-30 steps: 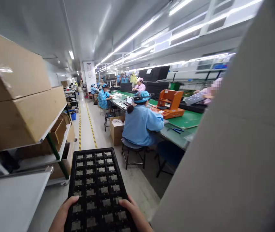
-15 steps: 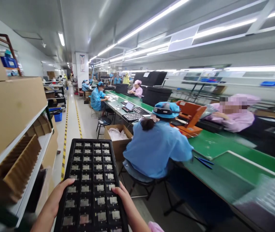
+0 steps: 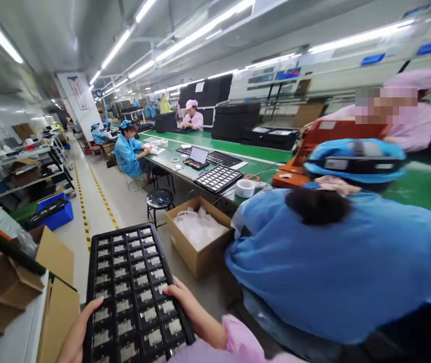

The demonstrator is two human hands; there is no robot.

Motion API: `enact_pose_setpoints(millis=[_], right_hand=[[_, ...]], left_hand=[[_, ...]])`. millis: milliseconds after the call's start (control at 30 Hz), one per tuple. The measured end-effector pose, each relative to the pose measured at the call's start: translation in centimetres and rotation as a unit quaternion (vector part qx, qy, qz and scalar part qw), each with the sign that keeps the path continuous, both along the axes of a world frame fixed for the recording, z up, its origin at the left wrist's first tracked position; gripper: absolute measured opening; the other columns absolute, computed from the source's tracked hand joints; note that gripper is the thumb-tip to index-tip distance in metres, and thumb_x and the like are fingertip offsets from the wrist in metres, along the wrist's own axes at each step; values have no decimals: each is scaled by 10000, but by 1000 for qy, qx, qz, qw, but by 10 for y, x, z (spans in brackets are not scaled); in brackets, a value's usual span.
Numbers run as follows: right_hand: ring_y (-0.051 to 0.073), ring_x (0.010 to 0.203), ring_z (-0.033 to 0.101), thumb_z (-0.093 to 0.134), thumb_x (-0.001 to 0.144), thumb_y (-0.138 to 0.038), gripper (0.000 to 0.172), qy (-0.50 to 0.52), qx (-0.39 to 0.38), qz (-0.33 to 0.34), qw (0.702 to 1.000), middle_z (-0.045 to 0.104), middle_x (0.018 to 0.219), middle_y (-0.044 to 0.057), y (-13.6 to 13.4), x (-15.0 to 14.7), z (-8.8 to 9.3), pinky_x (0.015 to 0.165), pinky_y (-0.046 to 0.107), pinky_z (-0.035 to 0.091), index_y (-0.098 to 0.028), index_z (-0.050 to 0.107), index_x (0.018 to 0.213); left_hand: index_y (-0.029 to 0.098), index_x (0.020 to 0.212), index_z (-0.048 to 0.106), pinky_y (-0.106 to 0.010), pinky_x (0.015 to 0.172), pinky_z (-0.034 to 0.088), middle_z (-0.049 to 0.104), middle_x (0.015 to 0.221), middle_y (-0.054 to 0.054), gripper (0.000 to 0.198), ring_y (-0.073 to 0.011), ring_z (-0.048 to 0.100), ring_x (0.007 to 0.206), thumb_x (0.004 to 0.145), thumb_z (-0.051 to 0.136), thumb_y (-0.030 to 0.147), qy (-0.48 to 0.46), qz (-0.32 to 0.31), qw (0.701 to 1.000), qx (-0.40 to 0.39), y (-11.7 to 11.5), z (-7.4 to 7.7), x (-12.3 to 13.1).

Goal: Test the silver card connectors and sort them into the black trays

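Observation:
Between my two hands is a black compartment tray (image 3: 93, 262), its rows of pockets each holding a small flat silvery part. My left hand (image 3: 83, 327) grips the left edge, thumb over the rim and the other fingers hidden underneath. On the right edge, my right hand (image 3: 185, 305) holds on in the same way, its thumb resting by a pocket. The tray is tilted towards me, above the floor of the aisle. A pink sleeve (image 3: 240, 333) covers my right forearm.
Close on the right sits a co-worker in blue (image 3: 336, 262) at a long green bench (image 3: 181, 138). An open carton (image 3: 196, 252) of white packing stands ahead, beside a black stool (image 3: 160, 199). Shelving with cardboard dividers (image 3: 7, 287) is at left. On the bench lies another tray (image 3: 219, 179).
My view has moved forward and turned right. The seated co-worker and the carton look nearer, and the left shelf has slipped back. The tray stays in both my hands.

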State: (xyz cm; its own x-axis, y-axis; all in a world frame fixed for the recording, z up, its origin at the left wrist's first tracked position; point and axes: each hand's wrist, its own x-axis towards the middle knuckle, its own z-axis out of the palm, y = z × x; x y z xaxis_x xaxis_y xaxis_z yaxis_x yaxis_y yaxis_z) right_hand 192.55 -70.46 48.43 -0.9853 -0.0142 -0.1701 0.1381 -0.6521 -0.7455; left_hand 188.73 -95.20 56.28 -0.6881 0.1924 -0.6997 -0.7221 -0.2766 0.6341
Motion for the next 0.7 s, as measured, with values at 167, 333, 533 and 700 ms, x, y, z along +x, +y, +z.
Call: enact_pose_setpoints(millis=[167, 333, 533, 700], right_hand=[[184, 661, 652, 692, 586, -276, 422, -12, -17, 63, 998, 723, 787, -2, 4, -182, 39, 666, 309, 485, -197, 644, 998], [173, 641, 650, 699, 579, -270, 439, -37, 1, 101, 994, 714, 771, -19, 10, -337, 52, 665, 311, 497, -208, 625, 1006], [159, 642, 628, 696, 591, -287, 404, -22, 11, 37, 999, 696, 759, -17, 19, -533, 53, 651, 284, 470, -196, 633, 980], [169, 696, 637, 698, 619, -298, 401, -22, -3, -42, 999, 715, 841, -4, 33, -662, 73, 689, 295, 467, -204, 644, 1006]], left_hand=[[99, 1319, 566, -454, 808, 623, 779, 902, -118, 521, -347, 736, 932, 867, 682, 332, 11, 42, 997, -56, -6, 36, -148], [105, 1357, 543, -440, 842, 613, 779, 926, -110, 506, -315, 742, 925, 893, 650, 277, 11, 91, 994, -67, -1, 49, -280], [90, 1192, 648, -474, 834, 609, 773, 934, -137, 442, -340, 740, 915, 836, 721, 341, 6, 16, 1000, 0, 6, 45, -505], [69, 1082, 673, -480, 782, 618, 770, 902, -162, 321, -356, 745, 863, 824, 719, 255, 16, -34, 999, -19, 28, 75, -689]])
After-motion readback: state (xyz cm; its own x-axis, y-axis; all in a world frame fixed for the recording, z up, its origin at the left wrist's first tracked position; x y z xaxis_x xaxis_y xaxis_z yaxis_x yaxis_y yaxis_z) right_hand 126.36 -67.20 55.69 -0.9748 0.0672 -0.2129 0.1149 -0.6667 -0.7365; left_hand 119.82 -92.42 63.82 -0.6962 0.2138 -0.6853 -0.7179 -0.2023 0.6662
